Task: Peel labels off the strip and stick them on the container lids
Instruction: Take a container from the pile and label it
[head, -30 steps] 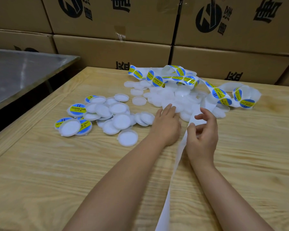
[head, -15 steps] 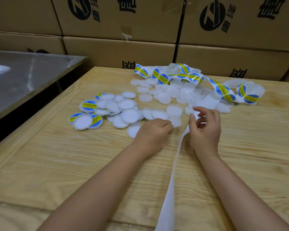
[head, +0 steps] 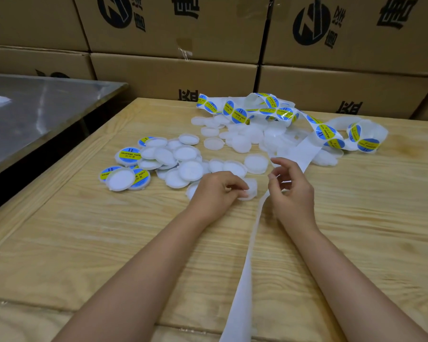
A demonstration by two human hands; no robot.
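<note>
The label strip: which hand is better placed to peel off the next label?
Probably the right hand: it is at the label strip. The left hand holds a blank lid.

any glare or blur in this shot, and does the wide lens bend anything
Head view: glare streaks across the steel table at left; the blank lids in the far pile wash out into one pale mass; the left hand and right hand look slightly soft; the cardboard boxes bow at the edges from the wide lens; lighting is soft and even.
</note>
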